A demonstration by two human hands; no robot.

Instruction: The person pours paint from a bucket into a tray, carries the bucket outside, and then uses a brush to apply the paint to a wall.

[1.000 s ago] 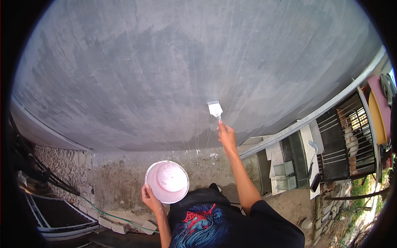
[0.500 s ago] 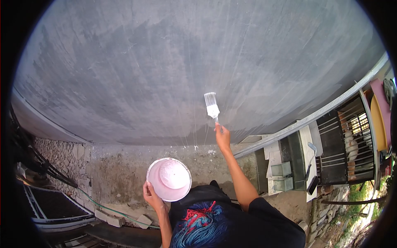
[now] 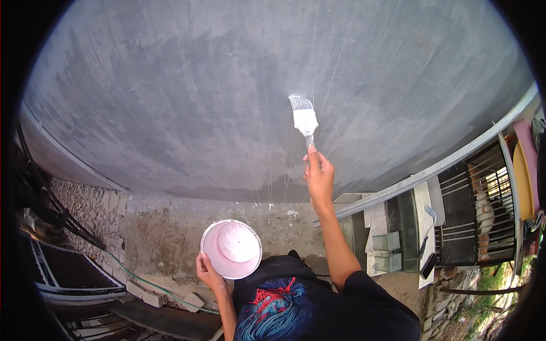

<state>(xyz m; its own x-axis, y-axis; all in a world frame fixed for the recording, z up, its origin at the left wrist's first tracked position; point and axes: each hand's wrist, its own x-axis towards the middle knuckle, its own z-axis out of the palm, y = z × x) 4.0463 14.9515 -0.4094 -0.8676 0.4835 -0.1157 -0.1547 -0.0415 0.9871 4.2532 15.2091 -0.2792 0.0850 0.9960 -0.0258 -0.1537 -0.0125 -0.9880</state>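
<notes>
My right hand grips the handle of a paintbrush, its fingers wrapped round it. White paint coats the brush, and its bristles point up against the grey wall, bent to the left at the tip. My left hand holds a round white bucket by its left rim, low in front of my body. Pinkish-white paint lies inside the bucket. Thin pale streaks run down the wall below the brush.
A metal rail slopes along the wall's right side. Beyond it are glass boxes, a paint roller and a barred cage with a pale animal. A green hose and blocks lie at lower left.
My right hand has moved the brush upward and slightly right on the wall. The bristles now bend left. My left hand and the bucket have barely moved.
</notes>
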